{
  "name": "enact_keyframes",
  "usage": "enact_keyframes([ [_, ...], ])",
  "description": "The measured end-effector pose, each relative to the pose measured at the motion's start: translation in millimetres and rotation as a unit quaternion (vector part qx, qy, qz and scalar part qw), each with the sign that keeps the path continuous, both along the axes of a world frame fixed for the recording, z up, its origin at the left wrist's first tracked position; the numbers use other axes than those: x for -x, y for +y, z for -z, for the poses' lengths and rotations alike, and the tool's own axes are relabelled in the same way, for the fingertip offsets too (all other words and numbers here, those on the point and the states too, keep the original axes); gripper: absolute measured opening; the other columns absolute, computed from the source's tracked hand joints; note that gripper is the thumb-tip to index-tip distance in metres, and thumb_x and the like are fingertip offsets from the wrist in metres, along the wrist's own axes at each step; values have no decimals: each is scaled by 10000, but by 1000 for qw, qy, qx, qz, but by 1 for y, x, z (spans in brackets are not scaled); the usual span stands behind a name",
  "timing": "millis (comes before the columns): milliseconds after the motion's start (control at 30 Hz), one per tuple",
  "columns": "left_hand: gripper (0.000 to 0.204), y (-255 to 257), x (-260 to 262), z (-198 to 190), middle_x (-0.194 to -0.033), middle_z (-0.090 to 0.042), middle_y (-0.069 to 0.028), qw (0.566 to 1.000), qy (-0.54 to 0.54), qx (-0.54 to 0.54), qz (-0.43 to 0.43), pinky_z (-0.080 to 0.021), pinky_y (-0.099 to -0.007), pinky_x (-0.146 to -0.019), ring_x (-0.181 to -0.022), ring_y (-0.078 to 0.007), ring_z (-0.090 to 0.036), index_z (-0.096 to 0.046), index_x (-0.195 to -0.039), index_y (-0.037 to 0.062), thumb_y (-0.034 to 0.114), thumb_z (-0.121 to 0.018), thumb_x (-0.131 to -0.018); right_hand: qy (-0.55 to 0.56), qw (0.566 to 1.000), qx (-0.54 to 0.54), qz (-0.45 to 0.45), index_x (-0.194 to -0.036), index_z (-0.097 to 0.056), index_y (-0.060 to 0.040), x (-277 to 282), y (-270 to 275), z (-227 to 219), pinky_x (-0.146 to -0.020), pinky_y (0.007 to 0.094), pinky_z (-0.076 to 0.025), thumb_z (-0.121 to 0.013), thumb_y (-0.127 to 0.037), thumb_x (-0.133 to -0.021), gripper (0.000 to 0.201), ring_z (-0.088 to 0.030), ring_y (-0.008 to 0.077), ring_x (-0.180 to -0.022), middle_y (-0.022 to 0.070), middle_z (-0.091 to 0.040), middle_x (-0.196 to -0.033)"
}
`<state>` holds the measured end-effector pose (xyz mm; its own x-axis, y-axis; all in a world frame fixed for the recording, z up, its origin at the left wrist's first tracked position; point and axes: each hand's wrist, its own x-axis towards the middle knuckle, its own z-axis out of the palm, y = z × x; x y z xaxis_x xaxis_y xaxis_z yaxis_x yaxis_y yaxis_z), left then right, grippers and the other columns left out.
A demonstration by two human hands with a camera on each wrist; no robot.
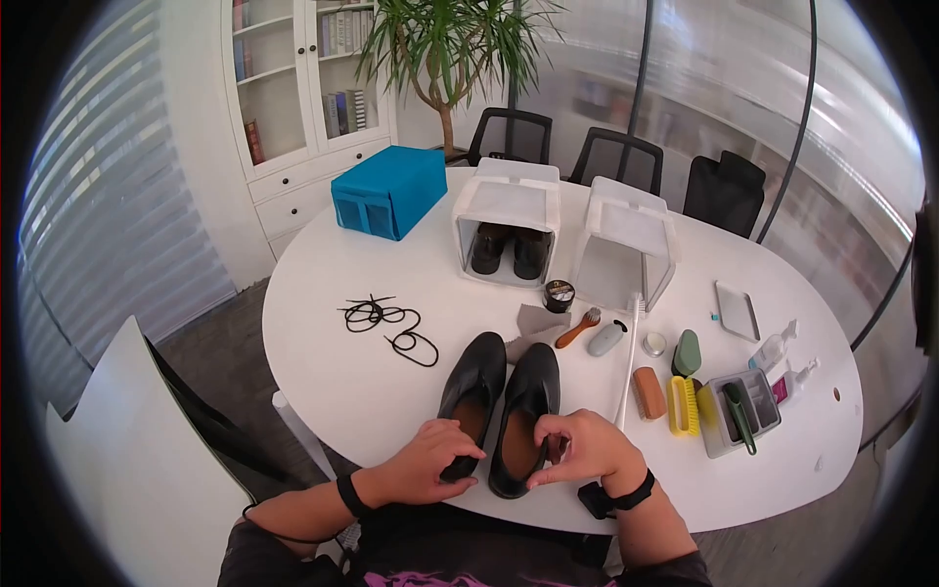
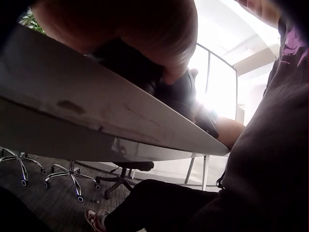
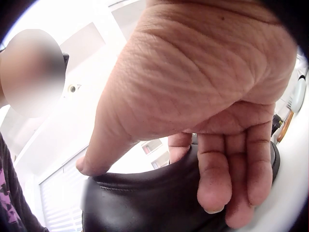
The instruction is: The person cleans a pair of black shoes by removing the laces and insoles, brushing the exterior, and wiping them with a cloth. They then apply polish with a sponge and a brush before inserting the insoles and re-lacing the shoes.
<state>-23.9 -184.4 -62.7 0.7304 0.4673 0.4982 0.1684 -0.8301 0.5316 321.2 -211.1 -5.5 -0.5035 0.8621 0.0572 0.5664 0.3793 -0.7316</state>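
Observation:
Two black leather shoes with tan insoles stand side by side near the table's front edge, toes pointing away from me. At the heel of the left shoe (image 1: 477, 372), my left hand (image 1: 430, 462) grips the opening with bent fingers and the thumb low at the back. My right hand (image 1: 592, 452) holds the right shoe (image 1: 534, 380) by its heel opening. In the right wrist view the thumb presses the rim of this shoe (image 3: 145, 208), and several fingers lie along its outer side. The left wrist view shows the left hand (image 2: 145, 29) dark above the table edge.
Black laces (image 1: 377, 315) lie left on the white table (image 1: 323, 382). Beyond are a blue box (image 1: 391, 191) and two white boxes, one holding dark shoes (image 1: 509, 252). To the right are a polish jar (image 1: 558, 295), brushes including a yellow one (image 1: 683, 406), and a grey caddy (image 1: 724, 440).

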Motion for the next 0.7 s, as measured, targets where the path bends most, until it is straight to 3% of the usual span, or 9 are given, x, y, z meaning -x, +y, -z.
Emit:
enact_keyframes([
  [67,492,-1,0,0,-1243,-737,-71,1000,0,6,-3,-433,-590,-1274,-1231,-331,-683,-702,-1379,144,211,-929,-947,-3,1000,-3,-2,-989,-716,-96,3,-3,-5,-633,326,-571,-1104,-586,-670,701,-779,224,-663,56,-741,-713],
  [133,485,-1,-1,0,-1242,-737,-75,1000,-8,17,2,-431,-591,-1279,-1232,-335,-682,-705,-1374,141,211,-926,-948,-81,995,-47,23,-979,-704,-86,12,-10,-18,-645,341,-585,-1093,-684,-602,806,-782,249,-671,62,-741,-713],
  [267,516,-2,-2,2,-1212,-726,-74,1000,-16,-8,-6,-456,-580,-1244,-1204,-321,-689,-713,-1362,142,194,-963,-914,-178,980,-78,34,-965,-695,-75,27,-17,-25,-653,352,-595,-1076,-746,-569,867,-785,267,-680,65,-737,-707],
  [367,507,-4,-3,6,-1215,-726,-75,999,-31,-7,-20,-454,-579,-1251,-1210,-321,-687,-715,-1363,138,186,-955,-919,-160,981,-92,54,-952,-647,-75,31,-19,-24,-641,390,-583,-1028,-779,-653,854,-753,322,-651,91,-687,-671],
  [467,494,-4,-3,9,-1223,-727,-78,998,-62,-4,-19,-452,-581,-1256,-1200,-324,-682,-717,-1358,132,181,-947,-924,-101,988,-79,88,-936,-661,-63,27,-18,-36,-642,372,-589,-1060,-720,-662,816,-753,284,-649,84,-684,-690],
  [567,478,-5,-2,8,-1229,-725,-76,997,-75,-11,-22,-454,-566,-1264,-1210,-319,-673,-715,-1363,124,182,-929,-940,5,988,-77,133,-898,-693,-52,15,-16,-49,-654,316,-586,-1138,-604,-597,770,-735,177,-674,59,-716,-747],
  [667,458,-5,-3,12,-1237,-721,-71,996,-84,-22,-23,-449,-546,-1278,-1225,-308,-666,-712,-1367,117,185,-905,-958,33,983,-143,108,-885,-679,-52,2,-6,-66,-695,309,-600,-1141,-605,-578,784,-734,155,-694,59,-717,-744],
  [700,456,-4,-3,13,-1241,-719,-70,995,-90,-29,-17,-444,-541,-1285,-1234,-305,-664,-709,-1372,115,186,-898,-963,97,985,-91,114,-924,-660,-60,0,0,-68,-713,280,-537,-1125,-716,-510,904,-660,110,-732,4,-660,-782],
])
